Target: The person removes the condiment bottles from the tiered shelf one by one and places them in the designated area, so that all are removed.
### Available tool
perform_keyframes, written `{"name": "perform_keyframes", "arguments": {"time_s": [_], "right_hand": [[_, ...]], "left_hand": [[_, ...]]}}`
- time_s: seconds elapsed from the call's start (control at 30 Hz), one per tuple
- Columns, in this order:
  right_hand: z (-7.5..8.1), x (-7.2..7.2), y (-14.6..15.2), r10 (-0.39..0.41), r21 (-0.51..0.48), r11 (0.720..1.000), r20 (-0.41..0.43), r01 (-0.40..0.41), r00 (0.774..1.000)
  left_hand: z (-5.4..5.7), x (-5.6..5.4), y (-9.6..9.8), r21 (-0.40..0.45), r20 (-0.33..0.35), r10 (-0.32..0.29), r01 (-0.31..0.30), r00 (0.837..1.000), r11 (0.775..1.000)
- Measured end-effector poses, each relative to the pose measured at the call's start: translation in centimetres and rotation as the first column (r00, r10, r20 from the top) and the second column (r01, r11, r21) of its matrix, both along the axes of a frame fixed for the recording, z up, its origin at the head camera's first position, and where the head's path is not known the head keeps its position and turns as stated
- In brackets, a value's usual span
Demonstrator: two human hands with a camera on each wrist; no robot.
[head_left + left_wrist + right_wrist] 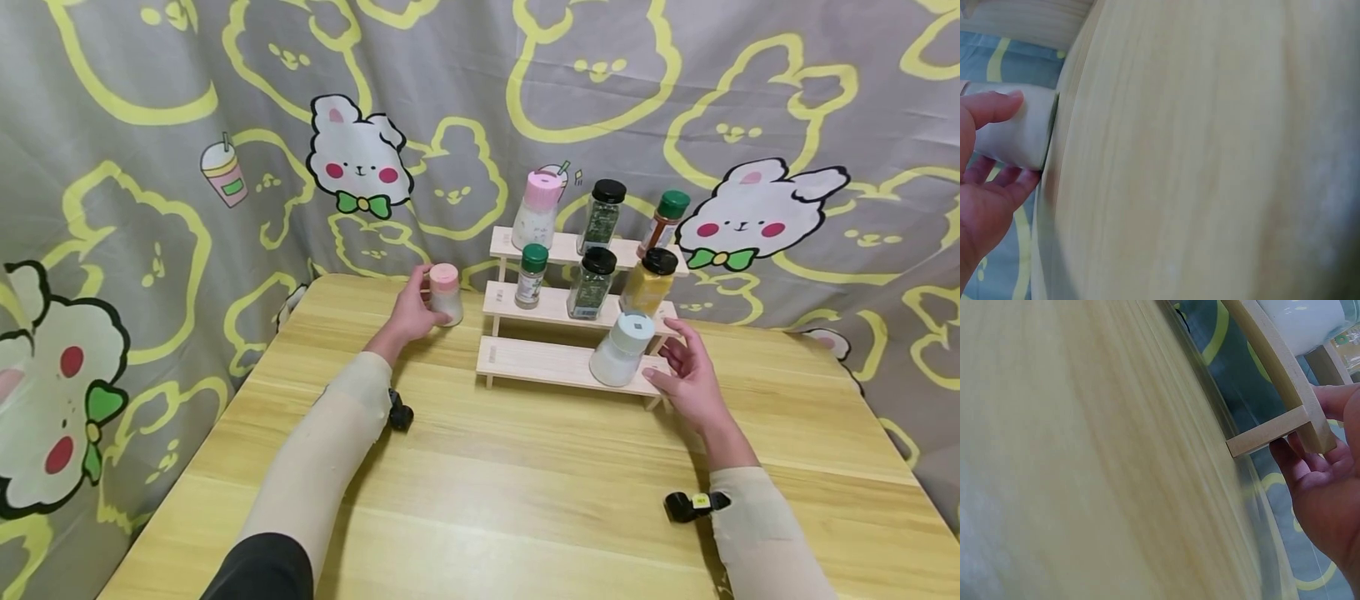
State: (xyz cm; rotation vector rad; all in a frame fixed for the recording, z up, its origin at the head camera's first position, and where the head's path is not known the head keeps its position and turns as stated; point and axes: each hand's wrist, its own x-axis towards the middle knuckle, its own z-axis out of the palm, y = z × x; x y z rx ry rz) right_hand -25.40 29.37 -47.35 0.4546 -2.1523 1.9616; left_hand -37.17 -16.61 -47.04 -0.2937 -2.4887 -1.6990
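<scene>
My left hand (408, 312) grips a shaker jar with a pink cap (445, 279), thumb on one side and fingers on the other; the jar stands upright at the table's back, left of a three-step wooden spice rack (536, 360). With my right hand (696, 382) I hold the right end of the rack's lowest step (1297, 381), thumb above and fingers beneath. On that step, close to this hand, sits a white shaker jar with a pale blue cap (621, 354). The left wrist view shows the held jar's pale body (1022, 125).
The middle step carries a green-capped bottle (531, 279), a black-capped herb jar (592, 287) and a yellow spice jar (649, 283). Up top are a pink-capped shaker (537, 212), another herb jar (602, 218) and a red spice bottle (663, 225). A patterned curtain (450, 83) hangs behind the table (525, 500).
</scene>
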Motion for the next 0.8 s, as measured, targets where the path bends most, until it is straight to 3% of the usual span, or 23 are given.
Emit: {"name": "perform_keyframes", "arguments": {"time_s": [0.5,0.8], "right_hand": [[-0.2,-0.1,0.1,0.002,0.008,1.000,-0.001,-0.002,1.000],[0.0,-0.1,0.2,-0.005,0.002,1.000,-0.002,0.005,1.000]], "left_hand": [[0.6,0.5,0.0,0.005,0.088,0.027,-0.027,0.996,1.000],[1.2,1.1,-0.3,0.036,0.075,0.030,-0.033,0.997,0.999]]}}
